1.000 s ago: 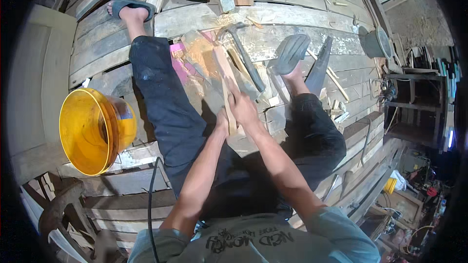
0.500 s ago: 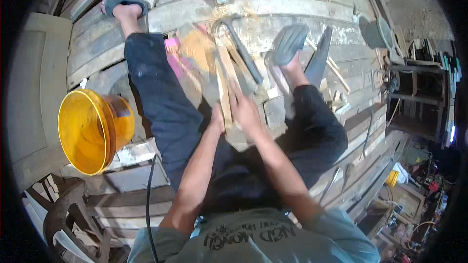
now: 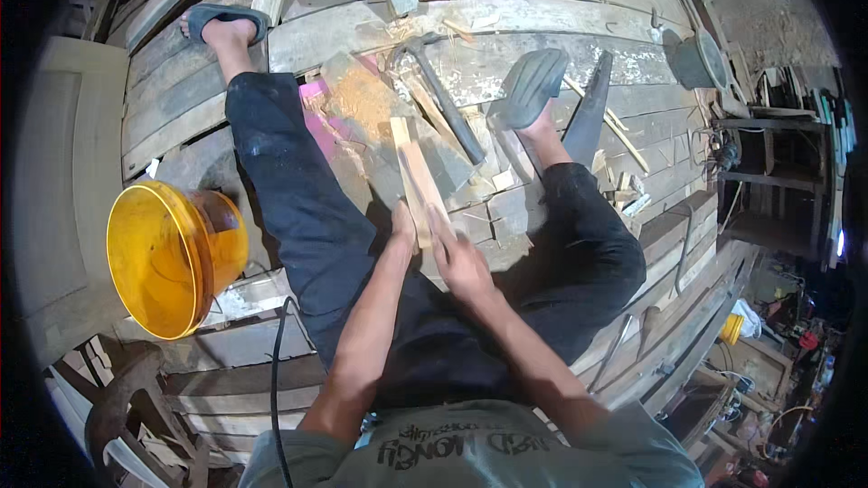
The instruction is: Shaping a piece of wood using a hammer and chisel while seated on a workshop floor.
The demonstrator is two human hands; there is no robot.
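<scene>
Between my legs, I hold a pale wooden strip (image 3: 409, 185) pointing away from me, its near end in my left hand (image 3: 403, 220). My left fingers are closed around its left side. Beside it lies a browner length of wood (image 3: 426, 183), with my right hand (image 3: 463, 264) closed on its near end, fingers stretched along it. The two lengths touch or nearly touch; whether they are one piece I cannot tell. Beyond them a hammer (image 3: 445, 101) lies on the floor, next to a heap of wood shavings (image 3: 360, 95).
A yellow bucket (image 3: 154, 258) lies tipped at my left. To the right, a dark saw blade (image 3: 592, 108) lies by my sandalled foot (image 3: 535, 95). Offcuts (image 3: 628, 192) and thin sticks are scattered on the plank floor (image 3: 488, 14). A black cable (image 3: 276, 370) hangs at lower left.
My right hand has slid back toward my body, and the wood's far end now sits nearer to me. My left hand has shifted only slightly.
</scene>
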